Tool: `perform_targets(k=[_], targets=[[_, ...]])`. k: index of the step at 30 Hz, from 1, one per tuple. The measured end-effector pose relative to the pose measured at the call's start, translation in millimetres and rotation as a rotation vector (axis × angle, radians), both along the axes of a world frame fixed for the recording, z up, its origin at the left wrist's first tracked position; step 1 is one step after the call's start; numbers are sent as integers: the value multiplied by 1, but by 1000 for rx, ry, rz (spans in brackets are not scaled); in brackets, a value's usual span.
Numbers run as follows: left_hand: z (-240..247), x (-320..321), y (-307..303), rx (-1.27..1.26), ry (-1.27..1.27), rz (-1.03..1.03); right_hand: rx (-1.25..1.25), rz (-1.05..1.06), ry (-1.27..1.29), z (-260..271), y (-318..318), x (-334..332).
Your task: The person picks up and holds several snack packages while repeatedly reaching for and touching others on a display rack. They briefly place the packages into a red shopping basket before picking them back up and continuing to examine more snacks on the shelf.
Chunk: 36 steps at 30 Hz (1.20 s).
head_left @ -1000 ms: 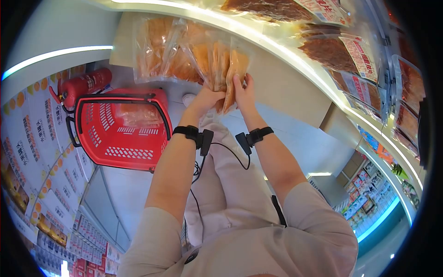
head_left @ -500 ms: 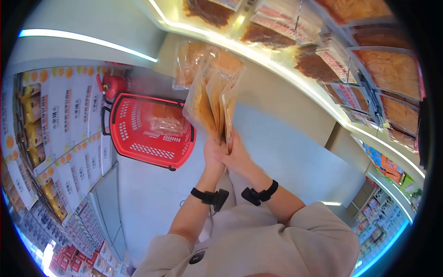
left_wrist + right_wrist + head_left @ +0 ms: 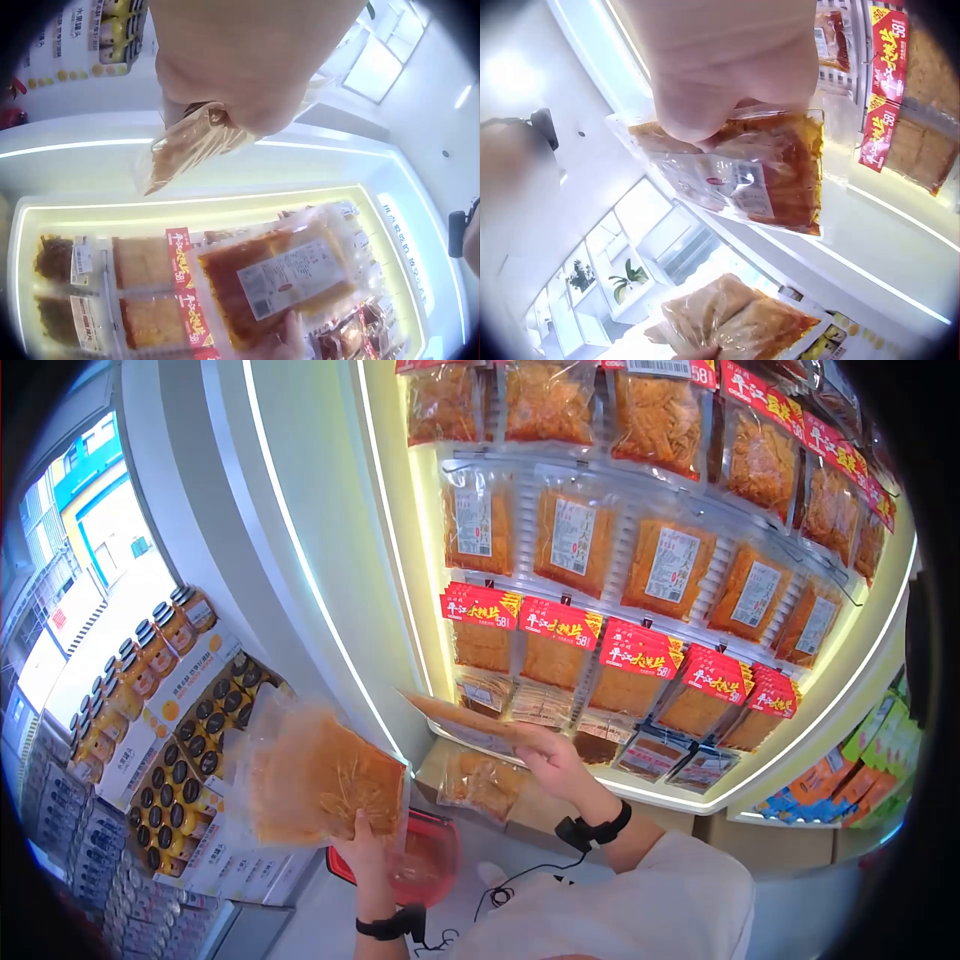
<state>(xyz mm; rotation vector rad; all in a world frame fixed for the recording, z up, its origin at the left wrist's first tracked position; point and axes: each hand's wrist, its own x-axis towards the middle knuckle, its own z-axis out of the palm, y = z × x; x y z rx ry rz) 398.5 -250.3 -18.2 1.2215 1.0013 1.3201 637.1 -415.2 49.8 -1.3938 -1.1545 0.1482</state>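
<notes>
In the head view my left hand (image 3: 362, 852) grips several clear packets of flat orange-brown food (image 3: 345, 775), fanned out with the thumb on the front one. My right hand (image 3: 556, 762) pinches a single packet (image 3: 462, 722) by its edge, tilted nearly edge-on before the rack. A white printed label on this packet (image 3: 300, 281) faces the left wrist camera. From the right wrist, the same packet (image 3: 799, 176) hangs under the hand, its reddish-brown contents showing through the film. The hands are well apart.
A lit rack holds rows of hanging packets (image 3: 570, 535) with red price cards (image 3: 635, 648). Below it, a bagged packet (image 3: 480, 782) lies on a ledge. The red basket (image 3: 440, 860) stands on the floor behind the left hand. Stacked jars (image 3: 175, 810) fill the left side.
The hands were together on a bunch of packets low down; now they are apart, one packet in the right hand, the rest fanned in the left. The head view has tilted up to the rack.
</notes>
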Motion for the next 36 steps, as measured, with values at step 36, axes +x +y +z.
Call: perform_targets(k=[36], targets=[[11, -83, -27, -137, -345, 99, 329, -548, 242, 97, 36, 159]])
